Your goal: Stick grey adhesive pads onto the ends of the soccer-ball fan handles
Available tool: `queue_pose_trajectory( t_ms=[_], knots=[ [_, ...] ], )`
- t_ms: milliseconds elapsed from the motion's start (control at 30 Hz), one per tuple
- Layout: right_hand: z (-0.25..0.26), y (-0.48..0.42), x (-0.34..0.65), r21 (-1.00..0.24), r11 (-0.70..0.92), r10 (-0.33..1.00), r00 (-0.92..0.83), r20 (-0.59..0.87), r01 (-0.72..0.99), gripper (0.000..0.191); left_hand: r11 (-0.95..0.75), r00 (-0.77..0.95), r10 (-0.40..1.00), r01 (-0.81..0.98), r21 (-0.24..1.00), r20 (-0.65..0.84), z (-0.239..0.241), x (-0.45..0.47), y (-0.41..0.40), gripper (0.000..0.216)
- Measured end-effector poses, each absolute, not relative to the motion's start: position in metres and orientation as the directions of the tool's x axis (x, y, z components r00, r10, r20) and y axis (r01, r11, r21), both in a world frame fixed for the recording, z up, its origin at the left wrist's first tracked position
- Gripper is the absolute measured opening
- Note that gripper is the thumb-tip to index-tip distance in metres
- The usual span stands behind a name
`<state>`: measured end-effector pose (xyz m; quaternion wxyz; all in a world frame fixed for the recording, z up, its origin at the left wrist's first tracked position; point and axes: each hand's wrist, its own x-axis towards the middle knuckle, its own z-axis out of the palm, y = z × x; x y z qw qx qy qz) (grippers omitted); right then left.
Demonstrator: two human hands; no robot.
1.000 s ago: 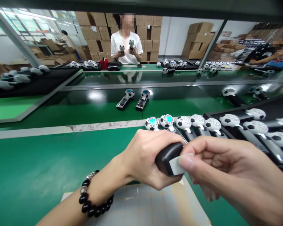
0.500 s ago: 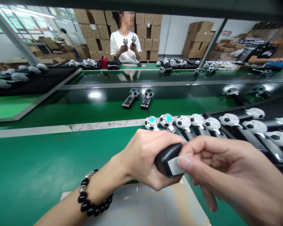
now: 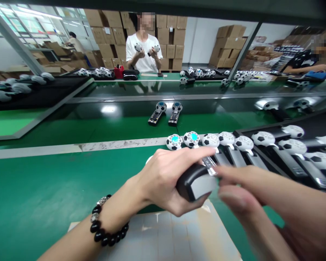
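Observation:
My left hand point(image 3: 165, 177) is wrapped round the black handle point(image 3: 185, 183) of a handheld device, its end turned towards me. A pale grey sticker point(image 3: 204, 186) covers the handle's end face. Most of the device is hidden behind my fingers. Close by on the right is my right hand point(image 3: 263, 206), blurred, with thumb and forefinger apart and nothing between them. Its forefinger is near the handle's right edge; whether they touch I cannot tell. Just beyond stand football-patterned devices, one with a bright blue centre point(image 3: 175, 139).
A sheet with grid lines point(image 3: 163, 235) lies under my hands on the green bench point(image 3: 43, 188). Two devices with opened handles point(image 3: 157, 116) lie on the green belt. A black tray point(image 3: 324, 121) of devices is at right. Across the belt, a person point(image 3: 143, 50) holds two devices.
My right thumb and fingers have come off the sticker, which now lies against the handle's end. The two devices on the belt have shifted right. The person opposite has lowered and tilted their devices.

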<state>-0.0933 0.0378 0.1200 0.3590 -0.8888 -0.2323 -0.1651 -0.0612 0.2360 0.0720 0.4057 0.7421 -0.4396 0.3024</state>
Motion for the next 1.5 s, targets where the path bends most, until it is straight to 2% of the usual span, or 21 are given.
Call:
queue_pose_trajectory(
  t_ms=[67, 100, 167, 233, 300, 367, 467, 567, 700, 767, 800, 867, 933, 967, 1033, 1133, 1200, 1267, 1400, 1500],
  knots=[
    [0.120, 0.032, -0.088, -0.472, -0.752, 0.187, 0.836, 0.517, 0.460, 0.048, -0.183, 0.457, -0.362, -0.890, 0.419, 0.813, 0.070, -0.063, 0.237, 0.072],
    [0.120, 0.031, -0.084, -0.503, -0.730, 0.194, 0.847, 0.495, 0.461, 0.048, -0.128, 0.483, -0.339, -0.874, 0.469, 0.807, 0.069, -0.064, 0.238, 0.080],
    [0.120, 0.034, -0.077, -0.673, -0.541, 0.336, 0.864, 0.376, 0.504, 0.043, -0.023, 0.531, -0.318, -0.832, 0.554, 0.785, 0.065, -0.066, 0.239, 0.088],
    [0.120, 0.044, -0.075, -0.833, -0.325, 0.524, 0.819, 0.236, 0.448, 0.038, 0.062, 0.551, -0.334, -0.797, 0.601, 0.765, 0.061, -0.064, 0.241, 0.094],
    [0.121, 0.055, -0.076, -0.918, -0.236, 0.624, 0.774, 0.109, 0.319, 0.038, 0.104, 0.539, -0.354, -0.790, 0.605, 0.764, 0.057, -0.060, 0.242, 0.106],
    [0.121, 0.063, -0.077, -0.960, -0.181, 0.662, 0.748, 0.042, 0.214, 0.035, 0.092, 0.511, -0.360, -0.813, 0.575, 0.780, 0.054, -0.057, 0.243, 0.116],
    [0.120, 0.065, -0.074, -0.995, -0.071, 0.724, 0.690, -0.003, 0.070, 0.035, 0.017, 0.535, -0.340, -0.819, 0.574, 0.773, 0.051, -0.057, 0.245, 0.117],
    [0.115, 0.061, -0.067, -0.994, -0.072, 0.770, 0.629, -0.107, -0.082, 0.036, 0.005, 0.573, -0.341, -0.791, 0.612, 0.745, 0.050, -0.059, 0.247, 0.110],
    [0.110, 0.057, -0.059, -0.989, -0.091, 0.782, 0.606, -0.146, -0.121, 0.044, 0.081, 0.532, -0.372, -0.798, 0.597, 0.761, 0.050, -0.057, 0.247, 0.100],
    [0.108, 0.057, -0.059, -0.993, -0.082, 0.777, 0.618, -0.118, -0.086, 0.046, 0.081, 0.540, -0.363, -0.794, 0.603, 0.759, 0.051, -0.055, 0.246, 0.100],
    [0.107, 0.057, -0.060, -0.996, -0.084, 0.759, 0.647, -0.072, -0.012, 0.046, 0.078, 0.546, -0.350, -0.793, 0.605, 0.761, 0.052, -0.054, 0.245, 0.100],
    [0.103, 0.057, -0.063, -0.955, -0.129, 0.675, 0.729, 0.113, 0.267, 0.042, 0.064, 0.555, -0.330, -0.794, 0.605, 0.764, 0.054, -0.052, 0.244, 0.102],
    [0.097, 0.058, -0.067, -0.790, -0.233, 0.565, 0.740, 0.365, 0.567, 0.037, 0.041, 0.537, -0.323, -0.815, 0.578, 0.779, 0.055, -0.049, 0.244, 0.102],
    [0.093, 0.059, -0.069, -0.692, -0.289, 0.518, 0.716, 0.468, 0.661, 0.035, 0.022, 0.525, -0.323, -0.828, 0.560, 0.788, 0.056, -0.048, 0.244, 0.102],
    [0.085, 0.062, -0.073, -0.552, -0.373, 0.436, 0.666, 0.605, 0.746, 0.031, -0.036, 0.499, -0.326, -0.855, 0.517, 0.803, 0.056, -0.045, 0.245, 0.101],
    [0.077, 0.066, -0.074, -0.474, -0.411, 0.338, 0.613, 0.714, 0.779, 0.025, -0.132, 0.491, -0.306, -0.870, 0.474, 0.816, 0.056, -0.042, 0.248, 0.100],
    [0.077, 0.069, -0.071, -0.471, -0.396, 0.318, 0.598, 0.735, 0.788, 0.022, -0.185, 0.493, -0.288, -0.870, 0.457, 0.821, 0.056, -0.040, 0.249, 0.098],
    [0.081, 0.071, -0.068, -0.518, -0.363, 0.311, 0.624, 0.717, 0.775, 0.019, -0.235, 0.488, -0.285, -0.870, 0.433, 0.825, 0.057, -0.039, 0.250, 0.096],
    [0.090, 0.075, -0.062, -0.755, -0.249, 0.277, 0.792, 0.544, 0.606, 0.013, -0.344, 0.416, -0.336, -0.889, 0.301, 0.845, 0.058, -0.037, 0.254, 0.096],
    [0.091, 0.078, -0.060, -0.834, -0.188, 0.261, 0.845, 0.467, 0.519, 0.016, -0.387, 0.398, -0.364, -0.887, 0.252, 0.842, 0.058, -0.037, 0.256, 0.098]
  ],
)
